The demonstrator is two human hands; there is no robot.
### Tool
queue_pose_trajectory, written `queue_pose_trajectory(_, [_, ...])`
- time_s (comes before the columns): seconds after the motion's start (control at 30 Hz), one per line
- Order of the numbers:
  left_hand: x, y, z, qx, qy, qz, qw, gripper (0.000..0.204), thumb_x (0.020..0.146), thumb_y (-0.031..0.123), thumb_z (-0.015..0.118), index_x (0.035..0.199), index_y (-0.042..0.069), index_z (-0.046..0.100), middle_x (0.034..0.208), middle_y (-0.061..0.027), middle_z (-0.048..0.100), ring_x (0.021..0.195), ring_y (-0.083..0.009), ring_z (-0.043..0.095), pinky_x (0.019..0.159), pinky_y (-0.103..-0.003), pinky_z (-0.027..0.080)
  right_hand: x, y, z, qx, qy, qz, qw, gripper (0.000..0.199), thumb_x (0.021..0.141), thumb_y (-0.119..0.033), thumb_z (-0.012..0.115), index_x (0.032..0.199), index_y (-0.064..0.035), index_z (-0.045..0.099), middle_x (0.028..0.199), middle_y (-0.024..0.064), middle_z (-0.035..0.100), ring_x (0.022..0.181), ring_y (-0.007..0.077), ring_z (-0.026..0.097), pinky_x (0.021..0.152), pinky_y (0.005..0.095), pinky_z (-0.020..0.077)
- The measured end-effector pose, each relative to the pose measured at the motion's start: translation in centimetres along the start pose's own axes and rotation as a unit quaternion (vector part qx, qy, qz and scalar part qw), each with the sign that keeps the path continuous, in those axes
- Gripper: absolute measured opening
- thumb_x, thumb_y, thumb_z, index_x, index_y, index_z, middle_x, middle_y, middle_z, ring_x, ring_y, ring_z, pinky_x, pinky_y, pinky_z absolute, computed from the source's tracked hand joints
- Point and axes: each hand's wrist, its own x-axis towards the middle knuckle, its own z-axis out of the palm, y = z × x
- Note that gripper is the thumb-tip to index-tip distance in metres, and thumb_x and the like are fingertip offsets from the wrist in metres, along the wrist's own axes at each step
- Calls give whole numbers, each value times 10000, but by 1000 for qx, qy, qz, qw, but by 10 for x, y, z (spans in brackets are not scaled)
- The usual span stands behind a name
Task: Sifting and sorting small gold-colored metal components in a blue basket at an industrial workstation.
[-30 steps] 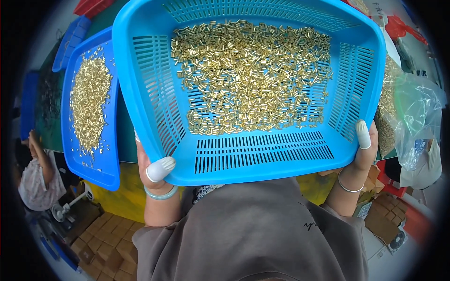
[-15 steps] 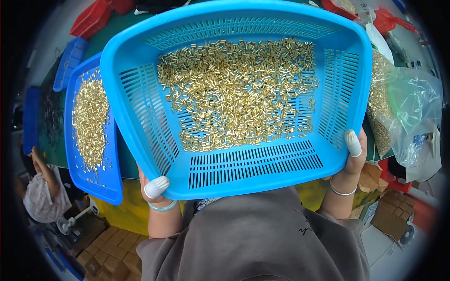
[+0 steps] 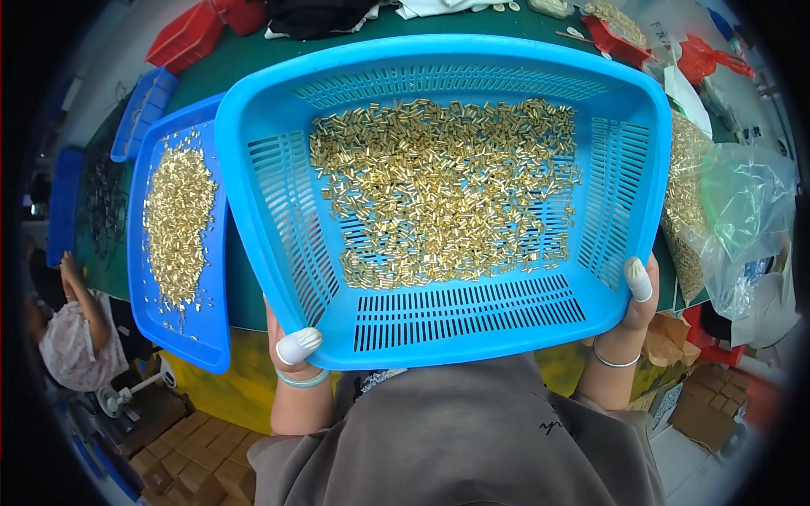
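Observation:
Between my two hands is a light-blue slotted plastic basket [image 3: 456, 344], held up over the table. Many small brass-coloured metal tubes [image 3: 439, 202] are spread across its floor, thicker toward the far side. My left hand [image 3: 294, 347] grips the near left corner, its thumb in a white finger cot over the rim. At the near right corner my right hand [image 3: 639, 295] holds the rim the same way, its thumb also in a white cot. The other fingers of both hands are hidden beneath the basket.
Left of the basket lies a blue tray [image 3: 190, 341] with a pile of similar brass pieces. A clear plastic bag [image 3: 742, 202] of small pieces stands at right. Red bins [image 3: 184, 38] and dark cloth [image 3: 321, 17] lie at the back. Another person [image 3: 80, 337] is at far left.
The basket now sits slightly lower and farther right in view, with both hands still on it. More of the far side of the table shows, and the tubes are spread much as before.

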Motion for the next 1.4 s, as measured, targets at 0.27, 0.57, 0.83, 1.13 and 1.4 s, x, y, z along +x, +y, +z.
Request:
queue_pose_trajectory(0.27, [0, -4, -9, 36, 32, 29, 998, 855, 541, 148, 579, 1309, -68, 272, 1247, -236, 414, 1112, -343, 466, 933, -407, 407, -2, -2, 9, 23, 3, 4, 1000, 653, 780, -267, 579, 1247, 113, 327, 1194, 241, 468, 1042, 323, 526, 888, 418, 437])
queue_pose_trajectory(0.57, [-2, -2, -16, 21, -14, 18, 1000, 850, 560, 113, 618, 1330, 3, 275, 1301, -183, 376, 1184, -337, 397, 1007, -426, 319, -7, 0, 13, 4, 23, 1, 1000, 679, 785, -305, 561, 1257, 116, 314, 1203, 250, 456, 1056, 333, 511, 900, 432, 419])
queue_pose_trajectory(0.83, [-1, 0, -14, 47, -12, 17, 999, 867, 543, 147, 581, 1321, -57, 259, 1283, -232, 383, 1173, -344, 415, 1001, -431, 333, -8, 0, 14, 4, 32, -2, 999, 681, 785, -302, 560, 1260, 117, 309, 1212, 249, 448, 1061, 334, 506, 908, 431, 412])
queue_pose_trajectory(1.13, [-6, -13, -31, 0, 15, 25, 1000, 788, 573, 86, 543, 1298, -80, 281, 1234, -252, 421, 1115, -371, 463, 927, -449, 415, -3, -1, 13, 19, 24, 10, 999, 670, 783, -284, 563, 1258, 116, 312, 1218, 248, 443, 1070, 332, 501, 914, 428, 412])
queue_pose_trajectory(1.4, [-1, -13, -43, -9, -38, 31, 999, 756, 582, 51, 523, 1289, -86, 293, 1234, -251, 423, 1115, -383, 460, 930, -456, 408, 6, 3, 7, 49, 21, 4, 999, 611, 777, -232, 565, 1232, 115, 352, 1183, 235, 483, 1036, 318, 533, 890, 416, 436])
